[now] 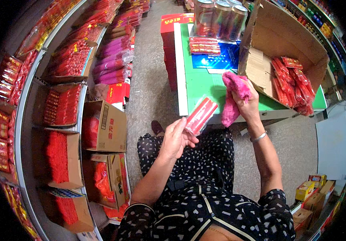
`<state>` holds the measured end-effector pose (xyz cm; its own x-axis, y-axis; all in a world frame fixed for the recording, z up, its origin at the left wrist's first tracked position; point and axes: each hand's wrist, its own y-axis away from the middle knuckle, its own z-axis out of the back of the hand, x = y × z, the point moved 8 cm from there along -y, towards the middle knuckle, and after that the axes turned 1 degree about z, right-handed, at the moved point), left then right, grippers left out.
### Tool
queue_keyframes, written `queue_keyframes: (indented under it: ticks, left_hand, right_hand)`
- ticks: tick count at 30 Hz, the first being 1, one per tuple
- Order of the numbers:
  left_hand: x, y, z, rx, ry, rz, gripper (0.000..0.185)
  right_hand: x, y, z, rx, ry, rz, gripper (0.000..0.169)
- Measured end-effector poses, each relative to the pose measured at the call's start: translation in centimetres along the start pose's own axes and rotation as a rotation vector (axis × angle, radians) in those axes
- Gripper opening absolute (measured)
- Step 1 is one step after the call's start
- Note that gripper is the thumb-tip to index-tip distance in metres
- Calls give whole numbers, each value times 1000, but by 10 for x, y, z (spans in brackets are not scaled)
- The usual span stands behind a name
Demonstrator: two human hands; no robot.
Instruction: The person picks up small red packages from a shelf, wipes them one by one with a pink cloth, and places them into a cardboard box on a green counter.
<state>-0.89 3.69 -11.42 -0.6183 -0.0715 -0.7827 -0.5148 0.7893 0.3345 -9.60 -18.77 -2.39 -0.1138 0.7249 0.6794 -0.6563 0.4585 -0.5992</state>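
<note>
My left hand (pixel 177 137) holds a clear-wrapped pack of red candles or similar red sticks (pixel 201 116) by its lower end, tilted up to the right. My right hand (pixel 247 101), with a silver bangle at the wrist, grips a pink fluffy cloth (pixel 233 96) that hangs down past the table edge. Both hands are near the front edge of a green-topped table (pixel 195 87). Several wrapped red packs (pixel 204 46) lie stacked on a blue printed sheet (pixel 221 58) at the back. To the right, an open cardboard box (pixel 284 33) lies tipped towards me, with red wrapped packs (pixel 294 81) inside.
Shrink-wrapped cans (pixel 219 19) stand at the table's back. Shelves (pixel 84 90) of red and pink packaged goods run along the left, with an open carton (pixel 112 128) on them. Red boxes (pixel 169 51) are stacked behind the table. Small cartons (pixel 305 191) sit at lower right.
</note>
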Motion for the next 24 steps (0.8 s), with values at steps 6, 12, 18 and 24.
queue_keyframes:
  ticks: [6, 12, 18, 24]
  left_hand:
    - [9, 0, -6, 70, 165, 27, 47]
    - [4, 3, -4, -64, 142, -73, 41]
    - [14, 2, 5, 64, 197, -23, 40]
    - [13, 1, -11, 143, 185, 9, 39]
  right_hand:
    - [60, 18, -33, 314, 182, 39, 44]
    - [124, 56, -71, 637, 201, 187, 54]
    - [113, 47, -56, 515, 154, 239, 50]
    - [61, 19, -29, 318, 349, 74, 52]
